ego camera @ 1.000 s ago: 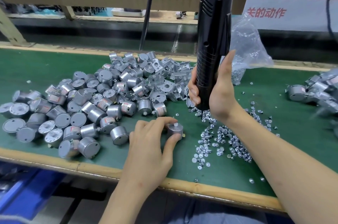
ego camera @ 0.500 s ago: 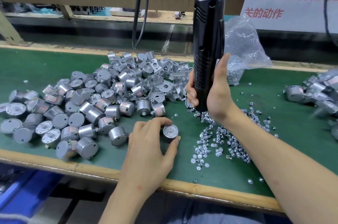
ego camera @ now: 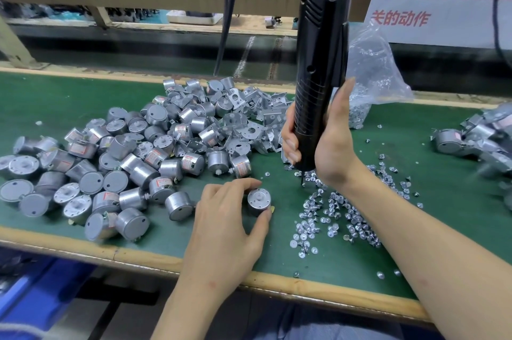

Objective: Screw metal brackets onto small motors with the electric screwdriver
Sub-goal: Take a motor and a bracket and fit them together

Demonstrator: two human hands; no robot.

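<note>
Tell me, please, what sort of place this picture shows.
Most likely a factory assembly station. A black electric screwdriver hangs from overhead, held in the right hand, a heap of small silver cylindrical motors lies on the green bench mat, and loose silver screws lie scattered beside.

Both arms are bare: the left hand (ego camera: 227,228) & right hand (ego camera: 332,151) have slim, long fingers w/ plain nails, the left forearm (ego camera: 194,301) & right forearm (ego camera: 429,251) run uncovered to the frame edge, and blue-grey clothing (ego camera: 318,325) shows at the lap, btw. the two.
</note>
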